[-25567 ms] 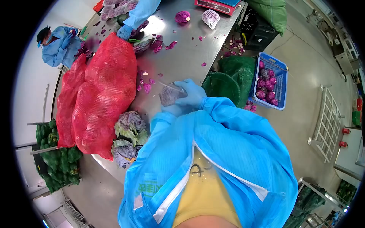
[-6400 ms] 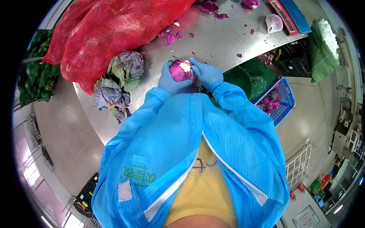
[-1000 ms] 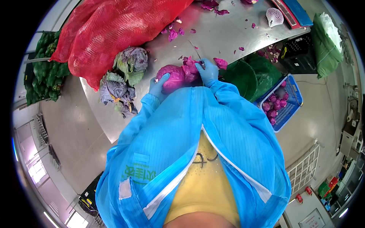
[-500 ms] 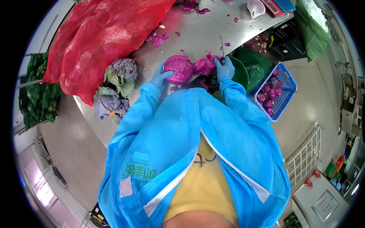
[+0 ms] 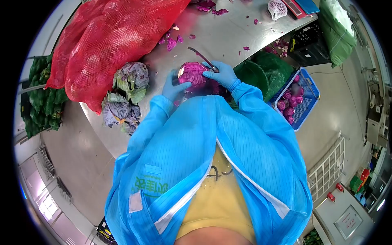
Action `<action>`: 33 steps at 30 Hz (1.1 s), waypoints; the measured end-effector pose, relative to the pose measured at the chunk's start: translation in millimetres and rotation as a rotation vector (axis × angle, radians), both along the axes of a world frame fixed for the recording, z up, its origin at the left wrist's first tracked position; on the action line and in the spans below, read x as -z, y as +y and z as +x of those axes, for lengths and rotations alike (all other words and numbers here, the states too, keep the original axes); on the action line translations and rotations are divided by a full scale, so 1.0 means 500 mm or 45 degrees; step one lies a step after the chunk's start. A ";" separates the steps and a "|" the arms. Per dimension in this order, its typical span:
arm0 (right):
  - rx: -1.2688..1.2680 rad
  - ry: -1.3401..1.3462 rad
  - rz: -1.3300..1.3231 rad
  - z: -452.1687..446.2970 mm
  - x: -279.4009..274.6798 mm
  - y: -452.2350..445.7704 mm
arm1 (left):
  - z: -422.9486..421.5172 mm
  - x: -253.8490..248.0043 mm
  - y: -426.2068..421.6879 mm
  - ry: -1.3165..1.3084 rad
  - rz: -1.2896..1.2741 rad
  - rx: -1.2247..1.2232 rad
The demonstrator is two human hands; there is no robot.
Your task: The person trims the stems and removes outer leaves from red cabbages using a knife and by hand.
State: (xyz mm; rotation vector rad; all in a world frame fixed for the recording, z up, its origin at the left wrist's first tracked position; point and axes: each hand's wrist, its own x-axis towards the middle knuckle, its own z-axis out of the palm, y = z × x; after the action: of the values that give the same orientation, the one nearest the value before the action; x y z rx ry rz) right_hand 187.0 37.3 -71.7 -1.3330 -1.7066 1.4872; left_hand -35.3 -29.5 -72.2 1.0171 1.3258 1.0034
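Observation:
A purple cabbage (image 5: pixel 193 74) sits at the near edge of the metal table, with a pale cut patch on its left side. My left hand (image 5: pixel 173 86), in a blue glove, grips it from the left with the thumb across the near side. In my gloved right hand (image 5: pixel 222 75) is a knife (image 5: pixel 201 56), its curved dark blade pointing up and left beyond the cabbage. The right thumb reaches to the cabbage's right side. Left of my left hand lie untrimmed cabbages (image 5: pixel 131 81) with loose grey-green outer leaves.
A large red mesh sack (image 5: pixel 114 41) covers the table's left part. Purple leaf scraps (image 5: pixel 171 43) are scattered on the metal table (image 5: pixel 222 34). To the right stand a green bin (image 5: pixel 251 77) and a blue basket (image 5: pixel 309 102) of small purple cabbages. Black crates (image 5: pixel 309 45) are behind.
My right hand has moved left to the cabbage, and the loose leaf it held is gone from it. The knife has swung from upright to leaning left. The cabbage has been turned.

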 end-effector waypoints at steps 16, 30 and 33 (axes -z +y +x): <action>-0.199 -0.753 0.554 -0.036 -0.054 -0.049 | 0.061 -0.019 -0.015 -0.187 -0.188 -0.168; 0.556 -0.644 0.351 0.070 0.061 -0.017 | 0.036 -0.040 0.049 0.937 0.502 0.442; 0.514 -0.572 0.610 0.073 0.028 -0.040 | 0.040 -0.049 0.047 1.019 0.530 0.488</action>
State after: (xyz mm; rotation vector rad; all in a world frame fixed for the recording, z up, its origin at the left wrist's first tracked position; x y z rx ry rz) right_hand 223.8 17.6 -85.5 -1.6787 -1.7581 0.5333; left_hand -15.1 -5.7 -47.5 2.0485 1.4751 0.5903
